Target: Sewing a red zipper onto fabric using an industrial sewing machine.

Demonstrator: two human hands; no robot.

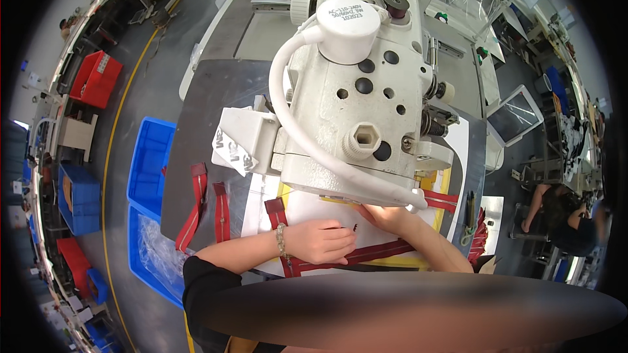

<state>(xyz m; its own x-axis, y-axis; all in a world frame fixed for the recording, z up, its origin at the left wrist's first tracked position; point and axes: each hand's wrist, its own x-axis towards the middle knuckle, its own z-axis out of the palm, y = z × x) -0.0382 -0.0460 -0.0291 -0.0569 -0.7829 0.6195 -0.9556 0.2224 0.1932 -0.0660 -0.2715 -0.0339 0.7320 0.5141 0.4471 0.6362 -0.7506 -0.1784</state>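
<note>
Red zipper strip (pixel 381 252), just beside left hand (pixel 322 242), fingers loosely curled, right hand (pixel 394 218) partly hidden, both holds unclear

The sewing machine's (pixel 333 114) head hides part of the right hand's (pixel 390 218) fingers (what they touch cannot be told), while its far end is cut off above. The dark speck (pixel 355 227) beside the left hand (pixel 319 242) is too small to identify. A blurred shape (pixel 418 314) covers the wearer's torso.
</note>
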